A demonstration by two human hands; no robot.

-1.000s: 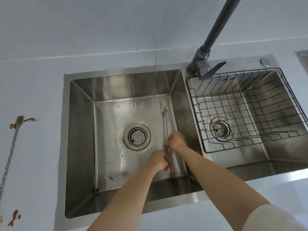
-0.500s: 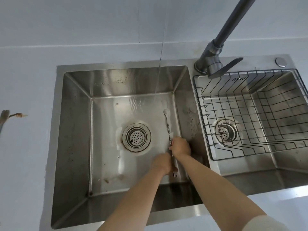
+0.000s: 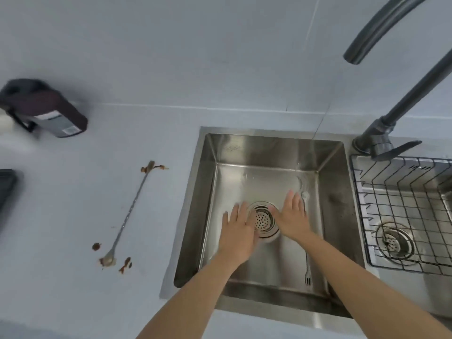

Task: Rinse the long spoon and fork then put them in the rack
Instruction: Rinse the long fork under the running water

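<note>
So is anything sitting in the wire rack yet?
No: the wire rack over the right basin holds nothing, one long utensil lies in the left basin, and the other utensil lies on the counter.

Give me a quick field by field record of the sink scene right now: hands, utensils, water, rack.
left hand: open, fingers spread, over the left basin, holding nothing
right hand: open, fingers spread, beside the drain strainer, holding nothing
utensil in sink: long, lying on the basin floor, fork end toward the person, other end under the water
utensil on counter: long, dirty, food bits around both ends
water stream: running from the faucet
rack: wire, in the right basin, no utensils visible in it
</note>
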